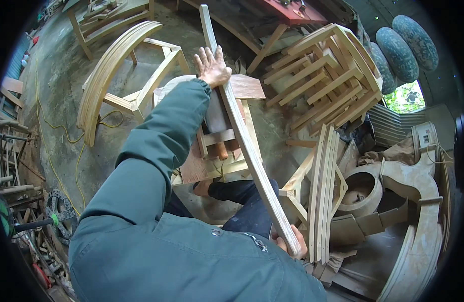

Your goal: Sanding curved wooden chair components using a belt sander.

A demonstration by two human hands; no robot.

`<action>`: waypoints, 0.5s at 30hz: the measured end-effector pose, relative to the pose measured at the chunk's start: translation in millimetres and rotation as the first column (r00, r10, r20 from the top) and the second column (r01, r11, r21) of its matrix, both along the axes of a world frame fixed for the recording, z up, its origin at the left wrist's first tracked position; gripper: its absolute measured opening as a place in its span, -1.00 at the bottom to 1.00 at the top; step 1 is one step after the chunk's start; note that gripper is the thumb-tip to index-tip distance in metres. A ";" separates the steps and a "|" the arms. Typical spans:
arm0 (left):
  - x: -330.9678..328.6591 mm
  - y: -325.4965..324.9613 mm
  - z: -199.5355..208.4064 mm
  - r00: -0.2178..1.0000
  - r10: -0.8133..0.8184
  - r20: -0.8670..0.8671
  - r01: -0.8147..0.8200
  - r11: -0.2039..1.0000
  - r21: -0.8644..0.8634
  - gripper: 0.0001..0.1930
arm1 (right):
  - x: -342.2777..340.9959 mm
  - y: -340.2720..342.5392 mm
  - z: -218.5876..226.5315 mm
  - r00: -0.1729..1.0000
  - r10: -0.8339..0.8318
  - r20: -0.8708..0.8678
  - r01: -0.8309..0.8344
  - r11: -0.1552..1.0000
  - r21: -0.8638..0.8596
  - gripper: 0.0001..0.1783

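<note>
A long pale wooden bar [255, 168] runs slantwise in front of me, from the far middle to my right hip. My left arm reaches forward, and my left hand [212, 68] lies on the bar's far part with its fingers spread. At the near end, my right hand [295, 242] is wrapped around the bar, its fingers partly hidden beneath. Under the bar is a grey, flat-topped device [216, 115] in a small wooden stand, with a brown rounded part [221, 150] at its near side. Whether the bar touches the grey surface, I cannot tell.
Curved wooden frames stand at left [122, 60] and close by my right [322, 196]. A stack of slatted frames [327, 80] rises at the far right, near a red tabletop [297, 11]. A yellow cord [61, 132] trails across the floor. Scrap wood [35, 251] lines the left edge.
</note>
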State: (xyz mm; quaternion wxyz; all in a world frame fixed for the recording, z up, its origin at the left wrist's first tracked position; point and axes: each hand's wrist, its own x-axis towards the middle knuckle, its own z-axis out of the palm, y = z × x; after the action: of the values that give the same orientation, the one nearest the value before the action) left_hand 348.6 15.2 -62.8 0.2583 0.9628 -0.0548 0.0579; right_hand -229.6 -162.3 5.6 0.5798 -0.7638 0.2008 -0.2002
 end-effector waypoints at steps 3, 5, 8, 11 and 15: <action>-47.5 -13.8 4.3 0.998 -0.050 -0.046 0.054 0.994 0.095 -0.03 | -51.7 -12.4 33.6 0.977 -0.055 -0.207 0.005 0.972 -0.236 -0.46; -85.0 -18.2 4.8 0.995 -0.076 -0.063 0.082 0.991 0.107 -0.05 | -77.1 -20.7 56.2 0.980 -0.003 -0.200 -0.071 0.931 -0.357 -0.41; -140.7 -23.5 4.5 0.993 -0.070 -0.092 0.072 0.997 0.013 -0.05 | -118.4 -24.6 100.9 0.965 -0.034 -0.259 -0.092 0.883 -0.460 -0.47; -192.7 -29.5 3.3 0.993 -0.066 -0.093 0.061 0.997 -0.051 -0.03 | -148.3 -23.3 155.0 0.829 -0.029 -0.559 -0.280 0.843 -0.459 -0.36; -252.4 -32.2 -0.7 0.994 -0.070 -0.087 0.062 0.994 -0.095 0.01 | -154.4 -13.3 206.7 0.470 -0.002 -0.883 -0.385 0.899 -0.207 -0.28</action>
State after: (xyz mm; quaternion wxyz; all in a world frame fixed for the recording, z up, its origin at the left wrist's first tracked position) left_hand 96.2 -17.0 -63.4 0.3063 0.9492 -0.0721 0.0083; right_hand -384.0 -175.6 212.3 0.2593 -0.8733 0.3327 0.2438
